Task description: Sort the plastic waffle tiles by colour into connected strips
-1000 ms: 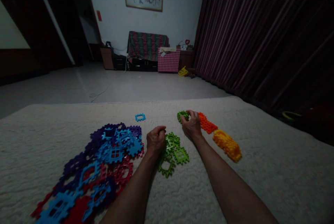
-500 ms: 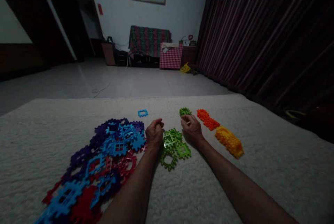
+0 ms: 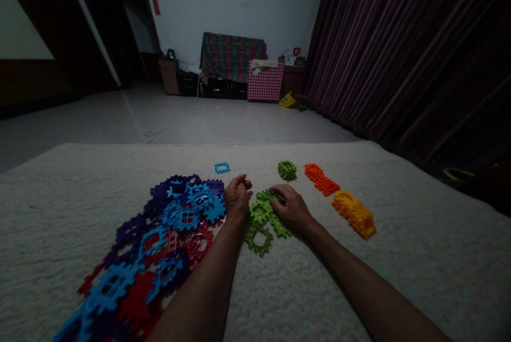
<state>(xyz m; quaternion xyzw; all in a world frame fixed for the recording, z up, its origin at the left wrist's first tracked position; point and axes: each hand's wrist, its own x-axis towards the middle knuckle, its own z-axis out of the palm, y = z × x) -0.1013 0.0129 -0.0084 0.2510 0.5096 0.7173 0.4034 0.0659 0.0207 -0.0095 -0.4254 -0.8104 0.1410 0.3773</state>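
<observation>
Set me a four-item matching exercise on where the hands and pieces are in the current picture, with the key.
1. left hand
2. right hand
3. yellow row
4. lone blue frame

A. at the near end of the orange row
B. apart, beyond the multicoloured pile
C. over the loose green pieces' right side
D. between that pile and those green pieces

Pairs: 1-D, 2-C, 3-A, 4-B

At the bottom centre of the frame, the left forearm is bare, broad at the lower edge and tapering to the wrist; the right forearm, toward the lower right, is bare and tapers likewise; left hand and right hand, just below centre, are bare too, finer details lost in dimness
</observation>
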